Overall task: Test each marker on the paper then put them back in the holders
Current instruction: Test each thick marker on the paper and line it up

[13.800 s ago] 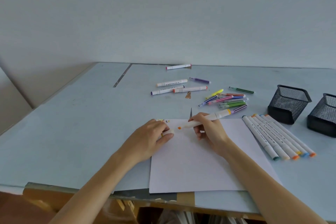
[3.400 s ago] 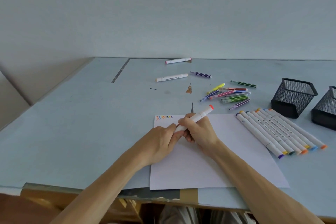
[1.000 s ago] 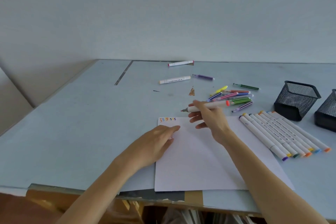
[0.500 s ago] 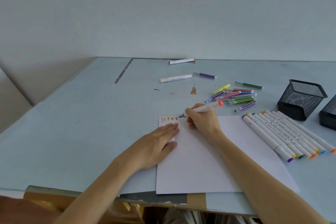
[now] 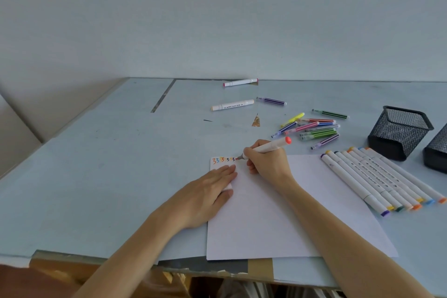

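Note:
My right hand (image 5: pixel 266 164) grips a white marker with a red end cap (image 5: pixel 273 146), its tip touching the top left of the white paper (image 5: pixel 278 213) beside a row of small coloured marks (image 5: pixel 223 159). My left hand (image 5: pixel 208 191) lies flat on the paper's left edge with a small white cap half hidden under its fingers. A row of several white markers (image 5: pixel 379 181) lies right of the paper. Thin coloured markers (image 5: pixel 314 128) are scattered behind it. Two black mesh holders (image 5: pixel 399 132) (image 5: pixel 437 150) stand at the right.
Two more white markers (image 5: pixel 232 105) (image 5: pixel 239 82) and a purple thin one (image 5: pixel 271 100) lie farther back on the light blue table (image 5: pixel 108 164). A small brown scrap (image 5: pixel 256 121) sits mid-table. The wall rises right behind the table; its front edge is close to me.
My right hand brought the red-capped marker down from above the table to the paper; its tip now touches just right of the coloured marks. My left hand stayed flat on the paper.

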